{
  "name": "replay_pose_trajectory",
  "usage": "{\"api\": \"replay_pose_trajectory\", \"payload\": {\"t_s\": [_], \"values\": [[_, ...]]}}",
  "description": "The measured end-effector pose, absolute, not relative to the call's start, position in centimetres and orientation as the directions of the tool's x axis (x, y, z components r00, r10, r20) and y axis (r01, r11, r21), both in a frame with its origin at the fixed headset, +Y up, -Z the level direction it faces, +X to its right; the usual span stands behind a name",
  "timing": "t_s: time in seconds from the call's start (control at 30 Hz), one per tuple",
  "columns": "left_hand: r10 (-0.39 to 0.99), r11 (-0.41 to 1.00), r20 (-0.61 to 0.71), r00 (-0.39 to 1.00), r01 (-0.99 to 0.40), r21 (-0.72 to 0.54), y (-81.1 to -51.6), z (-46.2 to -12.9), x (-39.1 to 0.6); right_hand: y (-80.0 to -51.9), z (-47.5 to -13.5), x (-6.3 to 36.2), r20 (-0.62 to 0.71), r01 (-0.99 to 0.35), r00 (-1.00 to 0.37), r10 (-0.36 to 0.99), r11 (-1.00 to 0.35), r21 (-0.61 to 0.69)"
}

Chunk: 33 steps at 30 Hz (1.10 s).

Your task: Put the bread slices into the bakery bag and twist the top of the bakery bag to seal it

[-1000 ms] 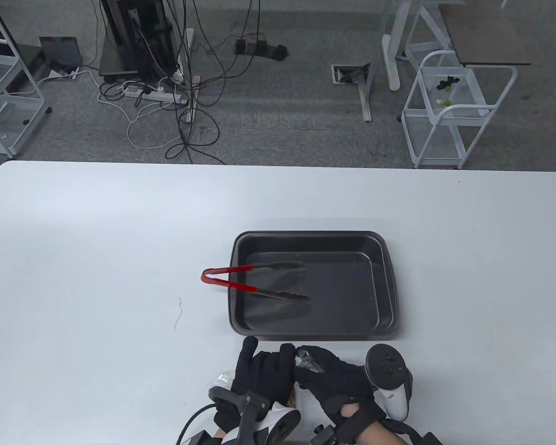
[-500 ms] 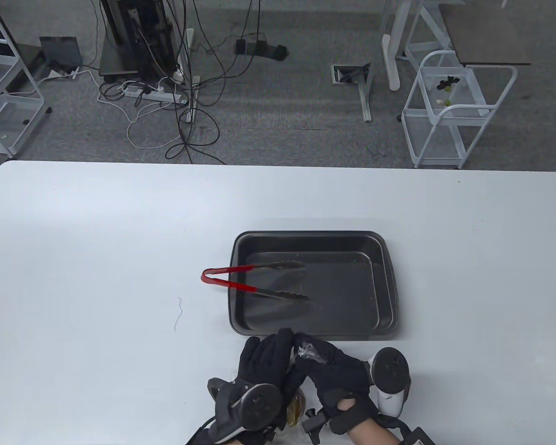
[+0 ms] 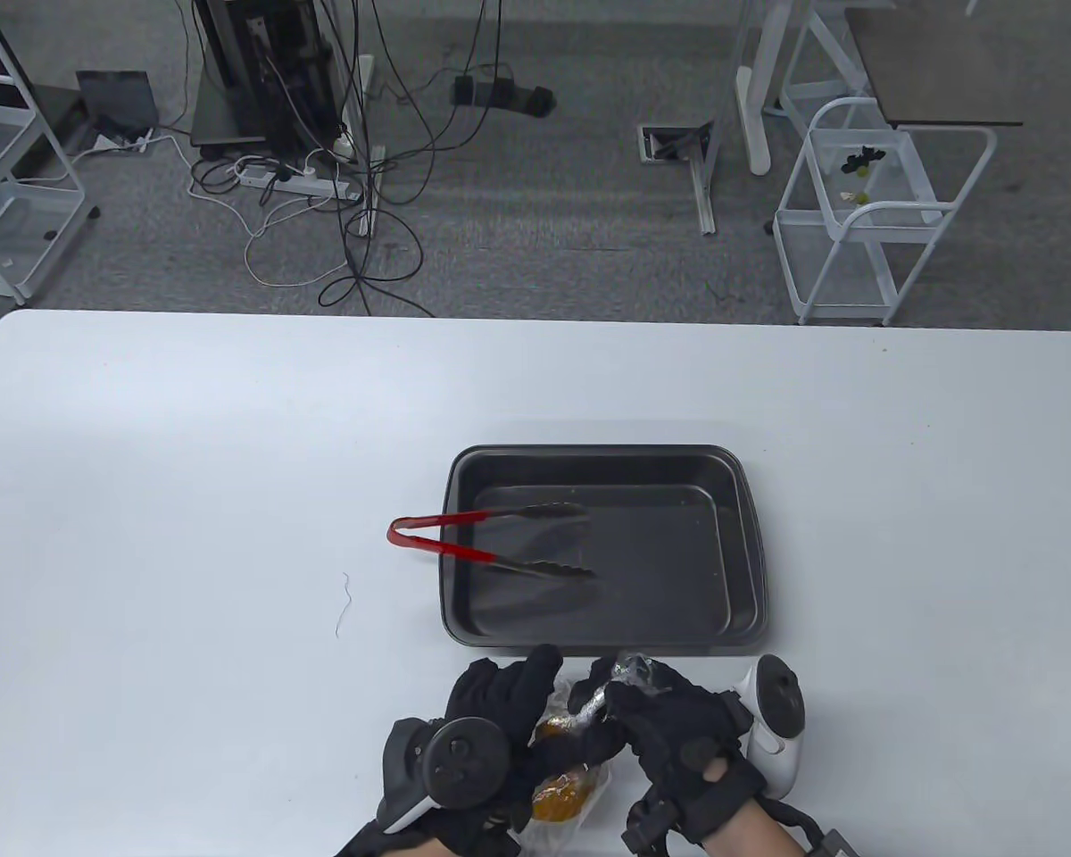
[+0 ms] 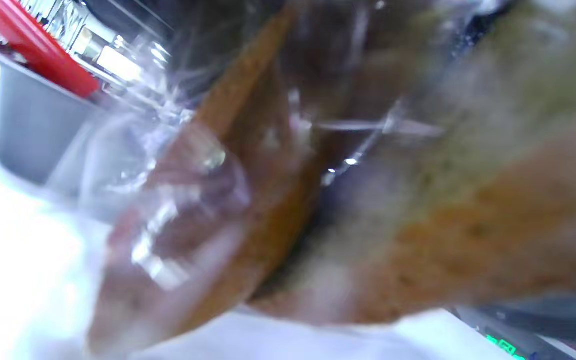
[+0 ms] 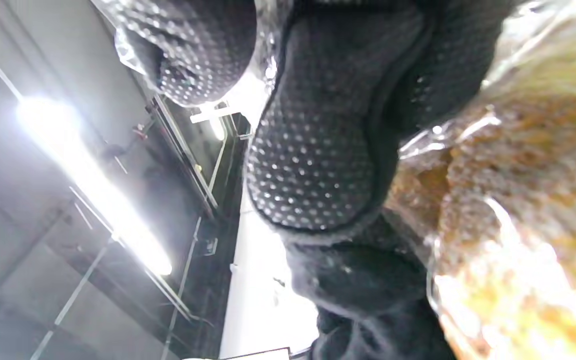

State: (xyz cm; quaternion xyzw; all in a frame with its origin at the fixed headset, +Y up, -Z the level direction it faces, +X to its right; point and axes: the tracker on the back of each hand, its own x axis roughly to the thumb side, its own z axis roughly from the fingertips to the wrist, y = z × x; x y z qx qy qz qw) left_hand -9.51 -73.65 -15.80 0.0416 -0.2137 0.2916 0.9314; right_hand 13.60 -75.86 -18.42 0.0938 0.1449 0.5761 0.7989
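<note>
Low over the near edge of the white counter [image 3: 187,464], the left hand [image 3: 491,714] cradles the clear plastic bakery bag [image 3: 564,786] of golden-brown bread slices [image 3: 560,793] steady while the right hand [image 3: 669,728] pinches its gathered top for twisting.

Lab or office workspace: grey carpet floor [image 3: 544,259], tangled black cables [image 3: 357,178], white power strip [image 3: 294,178], white wire carts [image 3: 866,214].

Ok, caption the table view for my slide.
Two gloved hands twist a clear bag of bread shut, near a dark tray holding red tongs.
</note>
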Motion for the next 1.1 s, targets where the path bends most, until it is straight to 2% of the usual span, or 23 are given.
{"api": "replay_pose_trajectory", "payload": {"t_s": [0.03,0.13,0.2,0.27,0.33,0.37,0.43,0.5,0.57,0.6,0.67,0.7,0.73,0.8,1.0,1.1], "values": [[0.559,0.803,0.446,0.699,-0.591,-0.081,-73.7,-15.9,-9.4,-75.8,-18.3,13.6,-0.125,-0.889,0.307,0.944,0.331,0.315],[0.576,0.800,0.433,0.694,-0.587,-0.122,-74.3,-16.2,-9.4,-75.9,-18.0,13.6,-0.122,-0.886,0.326,0.937,0.348,0.305],[0.621,0.772,0.421,0.661,-0.607,-0.187,-74.7,-16.4,-9.7,-75.4,-17.9,13.7,-0.079,-0.908,0.283,0.956,0.293,0.300],[0.728,0.670,0.383,0.568,-0.706,-0.227,-74.3,-16.8,-10.6,-74.5,-17.8,13.9,-0.026,-0.942,0.176,0.984,0.176,0.286],[0.837,0.511,0.326,0.440,-0.842,-0.175,-73.1,-17.2,-12.1,-74.6,-17.7,13.7,-0.006,-0.937,0.125,0.992,0.120,0.329],[0.850,0.476,0.326,0.413,-0.868,-0.142,-72.5,-17.4,-12.9,-74.7,-17.6,13.5,-0.028,-0.939,0.123,0.992,0.126,0.321],[0.839,0.460,0.357,0.411,-0.886,-0.059,-70.7,-17.7,-15.2,-75.0,-17.6,13.2,-0.041,-0.945,0.113,0.993,0.120,0.305],[0.813,0.521,0.307,0.496,-0.854,0.000,-69.5,-18.2,-17.3,-74.7,-17.8,13.3,-0.035,-0.948,0.095,0.995,0.101,0.302],[0.760,0.591,0.285,0.584,-0.804,0.069,-68.6,-18.6,-19.2,-74.4,-17.8,13.5,-0.015,-0.954,0.067,0.998,0.068,0.292],[0.679,0.686,0.230,0.697,-0.714,0.137,-68.2,-19.1,-20.5,-74.3,-17.8,13.6,-0.009,-0.954,0.063,0.998,0.063,0.293],[0.486,0.850,0.084,0.870,-0.493,0.188,-68.4,-20.5,-22.4,-74.2,-17.7,13.5,-0.004,-0.954,0.049,0.999,0.048,0.296],[0.343,0.923,-0.012,0.939,-0.335,0.191,-68.9,-21.5,-23.5,-74.2,-17.6,13.5,0.004,-0.953,0.044,0.999,0.041,0.299],[0.247,0.959,-0.067,0.967,-0.233,0.161,-69.5,-22.2,-24.1,-74.1,-17.6,13.4,0.006,-0.956,0.042,0.999,0.039,0.292],[0.036,0.999,-0.173,0.984,-0.031,0.031,-71.2,-24.0,-25.3,-73.9,-17.5,13.2,0.024,-0.956,0.026,0.999,0.018,0.294],[-0.144,0.970,-0.309,0.940,0.073,-0.231,-75.1,-28.3,-26.3,-74.0,-17.4,13.0,0.036,-0.950,0.034,0.999,0.021,0.311],[-0.098,0.947,-0.306,0.947,-0.006,-0.322,-76.3,-29.7,-25.9,-74.0,-17.5,13.0,0.031,-0.949,0.038,0.999,0.027,0.313]]}}
